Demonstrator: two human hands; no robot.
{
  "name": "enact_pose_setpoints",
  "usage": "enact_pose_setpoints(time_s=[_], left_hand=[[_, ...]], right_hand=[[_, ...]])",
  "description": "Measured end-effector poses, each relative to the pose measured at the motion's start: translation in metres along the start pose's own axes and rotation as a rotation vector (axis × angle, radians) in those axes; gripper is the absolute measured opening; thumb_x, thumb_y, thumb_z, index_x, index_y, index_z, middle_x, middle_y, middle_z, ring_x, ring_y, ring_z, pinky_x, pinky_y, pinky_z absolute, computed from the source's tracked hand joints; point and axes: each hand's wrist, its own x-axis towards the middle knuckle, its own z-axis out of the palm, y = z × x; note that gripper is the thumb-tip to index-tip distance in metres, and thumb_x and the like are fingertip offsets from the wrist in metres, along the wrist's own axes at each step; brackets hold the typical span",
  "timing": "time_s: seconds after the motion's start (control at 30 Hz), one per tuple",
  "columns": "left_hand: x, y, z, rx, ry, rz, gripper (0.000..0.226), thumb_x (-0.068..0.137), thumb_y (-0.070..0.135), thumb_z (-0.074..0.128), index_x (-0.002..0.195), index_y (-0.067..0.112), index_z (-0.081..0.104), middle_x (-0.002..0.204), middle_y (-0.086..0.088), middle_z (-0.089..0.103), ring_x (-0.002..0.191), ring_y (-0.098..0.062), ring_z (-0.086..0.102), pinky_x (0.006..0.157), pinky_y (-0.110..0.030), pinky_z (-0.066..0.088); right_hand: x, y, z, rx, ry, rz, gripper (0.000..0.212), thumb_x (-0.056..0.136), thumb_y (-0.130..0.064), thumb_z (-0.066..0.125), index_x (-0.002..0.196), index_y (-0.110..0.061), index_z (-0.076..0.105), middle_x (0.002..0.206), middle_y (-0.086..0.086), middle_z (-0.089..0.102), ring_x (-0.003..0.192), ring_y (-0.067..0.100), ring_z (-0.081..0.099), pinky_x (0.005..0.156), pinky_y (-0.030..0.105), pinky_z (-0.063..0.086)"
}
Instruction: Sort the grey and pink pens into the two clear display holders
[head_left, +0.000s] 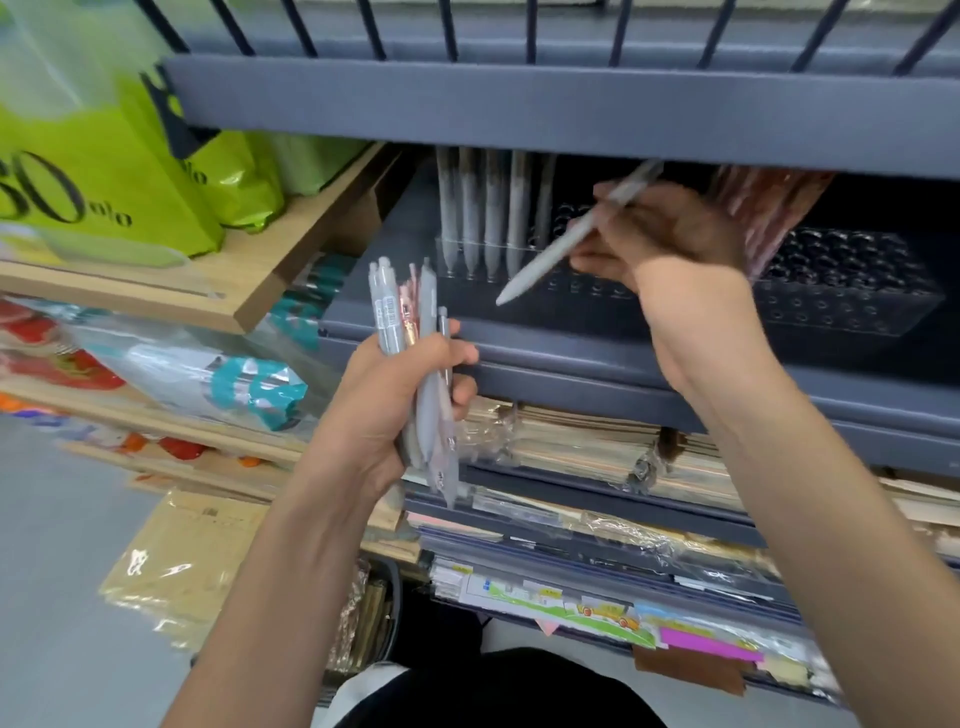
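Bright even light, shadowed recess under the shelf (519, 104), right hand (660, 234) motion-blurred, edges bowed

Dark grey metal shelving (545, 111) fills the view, with slim dark bars (451, 28) above. Off to the left, a wooden shelf (291, 270) carries glossy green bags (104, 171). Below, plastic-wrapped paper stacks (571, 441); pale grey floor (57, 571) at lower left.

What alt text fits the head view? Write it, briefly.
A person's right hand angles a grey pen toward a clear holder on a shelf, where several grey pens stand. The left hand grips a bundle of grey and pink pens. A second holder to the right has pink pens.
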Motion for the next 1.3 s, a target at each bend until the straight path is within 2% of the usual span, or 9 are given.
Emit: enact_pose_setpoints(time_s=[0.13,0.2,0.33,0.43,0.53,0.77,0.97,1.2,1.3], left_hand=[[0.001,0.008,-0.012,0.005,0.036,0.032,0.016,0.061,0.005,0.072,0.075,0.008,0.063,0.075,-0.012,0.05,0.047,-0.016,0.049,0.042,-0.023,0.04],[0.001,0.011,-0.016,0.019,0.039,0.039,0.017,0.071,0.004,0.062,0.06,0.012,0.073,0.075,-0.015,0.057,0.048,-0.015,0.051,0.042,-0.023,0.04],[0.002,0.015,-0.023,-0.015,0.084,0.044,0.012,0.088,-0.005,0.049,0.091,0.005,0.056,0.08,-0.014,0.072,0.049,-0.018,0.054,0.043,-0.024,0.043],[0.002,0.017,-0.028,-0.059,0.118,0.06,0.015,0.091,-0.005,0.047,0.105,-0.002,0.052,0.075,-0.01,0.072,0.051,-0.018,0.06,0.045,-0.024,0.048],[0.002,0.019,-0.031,-0.072,0.148,0.076,0.024,0.092,-0.002,0.049,0.115,-0.009,0.053,0.073,-0.006,0.074,0.057,-0.017,0.069,0.05,-0.024,0.054],[0.002,0.019,-0.03,-0.144,0.161,0.019,0.033,0.093,-0.001,0.049,0.121,-0.019,0.053,0.078,-0.013,0.076,0.069,-0.022,0.075,0.058,-0.025,0.058],[0.0,0.015,-0.029,-0.126,0.141,0.006,0.02,0.092,-0.002,0.05,0.106,-0.015,0.058,0.08,-0.016,0.077,0.071,-0.024,0.076,0.059,-0.025,0.059],[-0.007,0.011,-0.021,-0.076,0.069,0.037,0.014,0.093,-0.004,0.055,0.087,-0.007,0.067,0.084,-0.021,0.076,0.074,-0.028,0.076,0.06,-0.028,0.06],[-0.01,0.008,-0.015,-0.056,-0.001,0.047,0.029,0.094,-0.006,0.052,0.075,-0.002,0.074,0.082,-0.021,0.076,0.074,-0.03,0.076,0.059,-0.028,0.06]], right_hand=[[0.008,-0.004,0.012,-0.252,0.283,-0.386,0.03,0.083,0.009,0.057,0.072,-0.016,0.067,0.069,-0.028,0.068,0.073,-0.013,0.063,0.07,0.013,0.053],[0.015,0.004,0.014,-0.426,0.376,-0.405,0.013,0.084,-0.004,0.056,0.08,-0.011,0.067,0.068,-0.009,0.07,0.076,-0.001,0.067,0.073,0.029,0.055],[0.026,0.011,0.019,-0.614,0.255,-0.299,0.03,0.094,-0.033,0.054,0.101,-0.008,0.069,0.088,-0.001,0.072,0.078,0.003,0.067,0.077,0.017,0.051],[0.032,0.009,0.026,-0.871,0.254,-0.337,0.035,0.096,-0.036,0.052,0.108,-0.007,0.068,0.102,0.013,0.072,0.098,0.031,0.064,0.091,0.031,0.044],[0.04,0.005,0.033,-0.952,0.191,-0.287,0.038,0.099,-0.034,0.051,0.122,-0.006,0.061,0.125,0.014,0.064,0.117,0.032,0.056,0.102,0.032,0.037],[0.048,0.011,0.037,-0.953,0.13,-0.214,0.029,0.094,-0.027,0.058,0.11,-0.003,0.063,0.113,0.014,0.068,0.108,0.033,0.061,0.097,0.04,0.045],[0.048,0.018,0.035,-0.859,0.141,-0.194,0.028,0.09,-0.027,0.063,0.106,-0.004,0.064,0.099,0.008,0.071,0.096,0.031,0.065,0.089,0.045,0.05],[0.035,0.011,0.032,-0.79,0.299,-0.306,0.021,0.086,-0.031,0.065,0.085,-0.011,0.071,0.072,-0.001,0.069,0.07,0.018,0.066,0.07,0.026,0.047],[0.014,0.0,0.034,-0.515,-0.01,-0.188,0.01,0.085,-0.028,0.068,0.076,-0.024,0.068,0.06,-0.013,0.064,0.054,-0.001,0.055,0.058,0.018,0.043]])
